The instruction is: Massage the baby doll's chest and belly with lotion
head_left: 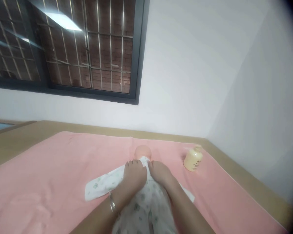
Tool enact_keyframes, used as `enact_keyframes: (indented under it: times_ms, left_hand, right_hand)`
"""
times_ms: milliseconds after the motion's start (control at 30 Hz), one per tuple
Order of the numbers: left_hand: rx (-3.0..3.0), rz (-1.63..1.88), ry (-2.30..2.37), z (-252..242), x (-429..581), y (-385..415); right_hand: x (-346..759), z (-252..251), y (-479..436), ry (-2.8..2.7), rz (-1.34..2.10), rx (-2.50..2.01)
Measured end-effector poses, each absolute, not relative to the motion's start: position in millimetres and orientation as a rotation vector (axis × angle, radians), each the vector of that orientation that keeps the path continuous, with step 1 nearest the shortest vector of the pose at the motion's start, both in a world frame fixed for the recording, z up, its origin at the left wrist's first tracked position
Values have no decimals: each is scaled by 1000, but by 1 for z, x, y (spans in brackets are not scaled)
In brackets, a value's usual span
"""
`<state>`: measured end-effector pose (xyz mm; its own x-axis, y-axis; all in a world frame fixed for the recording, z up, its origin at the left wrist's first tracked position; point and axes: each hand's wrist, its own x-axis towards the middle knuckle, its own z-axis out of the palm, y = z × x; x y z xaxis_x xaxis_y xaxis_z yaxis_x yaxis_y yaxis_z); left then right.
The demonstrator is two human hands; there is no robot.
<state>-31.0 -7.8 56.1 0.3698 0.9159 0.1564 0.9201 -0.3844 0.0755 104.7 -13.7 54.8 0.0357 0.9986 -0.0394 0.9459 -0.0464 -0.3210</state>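
Observation:
A doll with a smooth bald head (143, 152) lies on the pink sheet, in a white baby outfit (150, 196) with a small green print. My left hand (135, 174) is closed over the outfit near the doll's shoulder, its fingers curled on the cloth. On the other shoulder, my right hand (160, 172) presses against the cloth with bent fingers, partly hidden behind the hand. One sleeve (100, 187) stretches flat to the left; the other shows only partly beside my right forearm. My forearms cover the outfit's sides.
A cream pump bottle (193, 159) stands tilted in view to the right of the doll. The pink sheet (70, 162) has creases at the left and covers a tan surface (51, 126). Behind are a white wall (185, 65) and a dark-framed barred window (136, 65).

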Motion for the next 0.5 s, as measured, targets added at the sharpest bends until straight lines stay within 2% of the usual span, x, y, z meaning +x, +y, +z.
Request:
enact_keyframes:
  times_ms: [200, 500]
  left_hand:
    - [-2734, -261, -1854, 57, -42, 14]
    - [-2705, -396, -2017, 47, -41, 24]
  right_hand:
    - [90, 65, -45, -2400, -16, -1876]
    - [79, 65, -39, -2338, -88, -2029]
